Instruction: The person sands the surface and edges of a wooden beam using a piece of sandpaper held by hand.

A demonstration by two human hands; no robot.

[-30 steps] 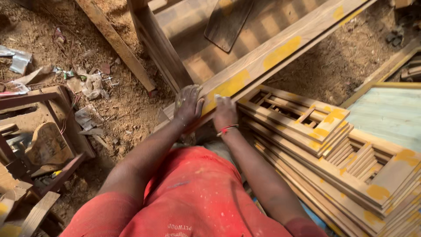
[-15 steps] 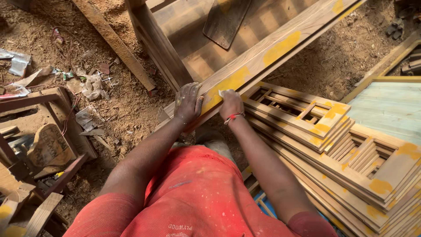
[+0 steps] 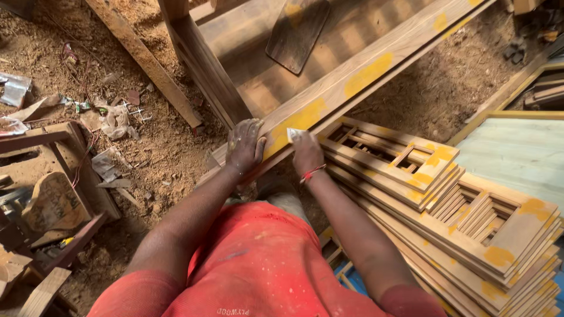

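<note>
Little changed from half a second ago: both hands still at the near end of the long plank point(image 3: 352, 76), the whole view slid slightly down and left, the right hand point(image 3: 306, 154) drawn a touch lower along the plank's edge, the left hand point(image 3: 244, 145) where it was.

Hard to make out: the small pale piece point(image 3: 294, 134) under the right fingertips, perhaps sandpaper or a scraper, too small to tell. Underside of both palms hidden. Far end of the plank cut off at the upper right corner of the frame. Lower arms and the red shirt point(image 3: 258, 264) blocking the ground at bottom centre. Stack of wooden frames point(image 3: 446, 199) cut off at the right and lower right edge.

Left hand lying flat on the plank just left of centre, fingers spread and loosely curved over the top face, smeared with pale dust, pressing rather than gripping. Right hand just beside it, fingers bent down together onto the pale piece at the edge of a yellow patch point(image 3: 299, 119), pinning it against the plank; red thread at the wrist. Plank running diagonally from centre to upper right, touching both hands.
</note>
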